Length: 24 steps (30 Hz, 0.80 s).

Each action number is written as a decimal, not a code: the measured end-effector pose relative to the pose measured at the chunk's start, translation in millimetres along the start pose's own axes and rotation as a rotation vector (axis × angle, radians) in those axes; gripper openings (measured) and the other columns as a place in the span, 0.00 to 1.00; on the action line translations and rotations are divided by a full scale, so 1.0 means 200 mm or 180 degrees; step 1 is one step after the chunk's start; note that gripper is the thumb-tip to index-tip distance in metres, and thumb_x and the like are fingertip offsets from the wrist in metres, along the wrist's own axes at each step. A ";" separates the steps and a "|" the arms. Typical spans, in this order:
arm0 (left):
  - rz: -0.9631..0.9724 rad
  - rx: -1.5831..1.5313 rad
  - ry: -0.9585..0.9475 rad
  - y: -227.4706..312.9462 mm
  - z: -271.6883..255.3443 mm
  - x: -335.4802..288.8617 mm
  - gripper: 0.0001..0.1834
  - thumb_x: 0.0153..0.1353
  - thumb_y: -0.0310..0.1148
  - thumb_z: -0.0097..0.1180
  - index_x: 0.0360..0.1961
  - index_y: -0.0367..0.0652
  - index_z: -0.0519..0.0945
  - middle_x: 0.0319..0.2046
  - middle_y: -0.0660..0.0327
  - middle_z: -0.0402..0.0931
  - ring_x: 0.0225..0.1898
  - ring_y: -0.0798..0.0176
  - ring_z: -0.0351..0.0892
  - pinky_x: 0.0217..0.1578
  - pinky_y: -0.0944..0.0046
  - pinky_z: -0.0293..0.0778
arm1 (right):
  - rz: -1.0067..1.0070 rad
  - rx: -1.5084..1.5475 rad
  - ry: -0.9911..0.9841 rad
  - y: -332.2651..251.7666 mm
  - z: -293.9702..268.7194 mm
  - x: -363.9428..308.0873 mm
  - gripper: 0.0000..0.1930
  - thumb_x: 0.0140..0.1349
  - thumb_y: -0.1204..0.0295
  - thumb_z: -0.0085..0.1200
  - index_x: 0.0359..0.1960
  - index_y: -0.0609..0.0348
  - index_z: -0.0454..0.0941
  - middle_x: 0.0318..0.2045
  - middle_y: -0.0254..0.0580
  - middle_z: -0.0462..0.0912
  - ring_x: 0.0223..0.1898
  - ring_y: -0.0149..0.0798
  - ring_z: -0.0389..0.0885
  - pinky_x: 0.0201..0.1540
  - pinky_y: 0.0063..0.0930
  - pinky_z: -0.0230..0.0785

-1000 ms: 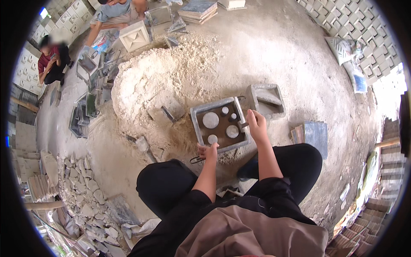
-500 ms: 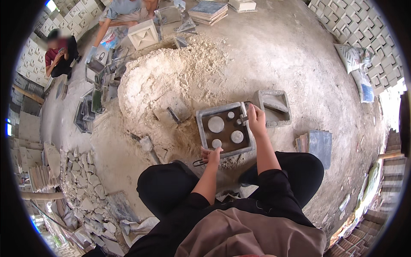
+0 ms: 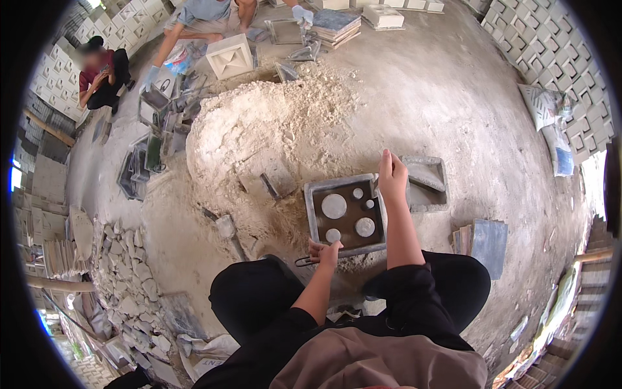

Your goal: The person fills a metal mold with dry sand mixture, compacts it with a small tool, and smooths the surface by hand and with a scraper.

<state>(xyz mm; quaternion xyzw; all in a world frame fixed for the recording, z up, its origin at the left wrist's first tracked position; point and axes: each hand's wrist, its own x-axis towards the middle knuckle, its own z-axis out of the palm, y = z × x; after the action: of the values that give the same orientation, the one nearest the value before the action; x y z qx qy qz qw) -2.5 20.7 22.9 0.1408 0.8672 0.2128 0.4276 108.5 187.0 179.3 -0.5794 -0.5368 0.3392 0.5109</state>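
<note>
Between my knees on the floor lies a square grey mould [image 3: 311, 214] with a raised rim. Its brown inner face carries several round grey discs [image 3: 334, 206] of different sizes. My left hand [image 3: 324, 251] grips the mould's near-left corner, thumb by a disc. Out beyond its fingers sticks a dark wire loop [image 3: 302, 262]. At the far-right corner, my right hand [image 3: 392, 178] is closed with its fingers pointing away from me; what it holds, if anything, is hidden. A rectangular grey tray [image 3: 443, 188] with a slanted piece inside stands just right of that hand.
Pale powder [image 3: 240, 123] is heaped beyond the mould, with a hammer-like tool [image 3: 226, 228] at its near side. Flat plates [image 3: 487, 248] lean at right. Broken stones [image 3: 126, 269] lie left. A co-worker's gloved hand [image 3: 302, 16] is by stacked plates [image 3: 335, 29]; another person crouches far left.
My right hand has turned so its fingers point away, and the small dark piece seen in it before is now hidden. My left hand stays at its corner. The view has shifted slightly.
</note>
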 end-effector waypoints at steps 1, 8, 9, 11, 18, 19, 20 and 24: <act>-0.0038 0.0076 0.0001 -0.01 0.01 -0.02 0.58 0.31 0.43 0.61 0.61 0.44 0.36 0.59 0.50 0.40 0.60 0.44 0.36 0.58 0.51 0.39 | -0.0049 0.0067 -0.0073 0.05 0.00 0.00 0.19 0.63 0.64 0.40 0.17 0.64 0.65 0.11 0.29 0.59 0.17 0.23 0.54 0.18 0.23 0.49; 0.0113 -0.0213 -0.0003 0.02 0.02 0.01 0.58 0.31 0.42 0.60 0.60 0.42 0.37 0.59 0.49 0.39 0.59 0.43 0.37 0.57 0.50 0.40 | 0.0163 -0.0131 -0.0424 -0.05 -0.03 0.04 0.21 0.64 0.60 0.38 0.15 0.59 0.62 0.12 0.26 0.58 0.17 0.21 0.53 0.19 0.21 0.47; 0.0062 -0.0237 -0.0030 0.01 0.01 -0.01 0.57 0.31 0.43 0.59 0.60 0.41 0.38 0.59 0.47 0.39 0.58 0.42 0.36 0.57 0.50 0.39 | 0.0233 0.0054 -0.0390 -0.05 -0.05 -0.02 0.21 0.63 0.61 0.38 0.15 0.59 0.62 0.13 0.26 0.58 0.17 0.22 0.53 0.19 0.21 0.47; 0.0034 -0.0286 -0.0074 -0.01 -0.01 -0.03 0.57 0.31 0.43 0.59 0.60 0.39 0.38 0.59 0.46 0.38 0.58 0.41 0.36 0.57 0.50 0.39 | 0.0382 0.0423 -0.0321 -0.03 -0.08 -0.11 0.21 0.63 0.61 0.38 0.15 0.59 0.62 0.13 0.26 0.58 0.18 0.22 0.54 0.19 0.22 0.48; 0.0059 -0.0233 -0.0078 0.05 -0.03 -0.01 0.57 0.31 0.41 0.58 0.61 0.43 0.38 0.60 0.49 0.37 0.58 0.42 0.36 0.57 0.51 0.42 | 0.0303 0.0278 -0.0114 -0.03 -0.08 -0.14 0.22 0.64 0.64 0.37 0.12 0.60 0.61 0.11 0.26 0.58 0.16 0.22 0.53 0.18 0.21 0.47; 0.0034 -0.0283 -0.0113 0.04 -0.04 -0.02 0.57 0.31 0.41 0.58 0.61 0.44 0.38 0.60 0.49 0.37 0.59 0.42 0.36 0.57 0.50 0.43 | 0.0329 0.0306 -0.0042 -0.03 -0.11 -0.21 0.22 0.63 0.64 0.37 0.12 0.60 0.61 0.11 0.26 0.58 0.16 0.22 0.53 0.18 0.21 0.47; 0.0007 -0.0334 -0.0145 0.02 -0.04 -0.04 0.56 0.31 0.41 0.58 0.61 0.44 0.38 0.60 0.50 0.37 0.59 0.42 0.36 0.57 0.49 0.43 | 0.0266 0.0250 0.0002 0.02 -0.12 -0.26 0.22 0.63 0.64 0.37 0.11 0.60 0.61 0.11 0.26 0.59 0.16 0.21 0.54 0.18 0.21 0.46; -0.0038 -0.0470 -0.0451 0.07 -0.07 -0.09 0.57 0.32 0.39 0.58 0.62 0.46 0.37 0.60 0.51 0.37 0.61 0.42 0.34 0.57 0.46 0.40 | 0.0321 0.0327 -0.0067 0.03 -0.15 -0.26 0.22 0.63 0.65 0.38 0.11 0.60 0.61 0.10 0.27 0.60 0.16 0.21 0.54 0.18 0.21 0.46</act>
<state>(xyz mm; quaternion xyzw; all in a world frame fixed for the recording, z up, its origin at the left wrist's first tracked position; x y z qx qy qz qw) -2.0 21.7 50.4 0.1184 0.8175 0.2631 0.4984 129.2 131.3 172.2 -0.5751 -0.4942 0.3976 0.5167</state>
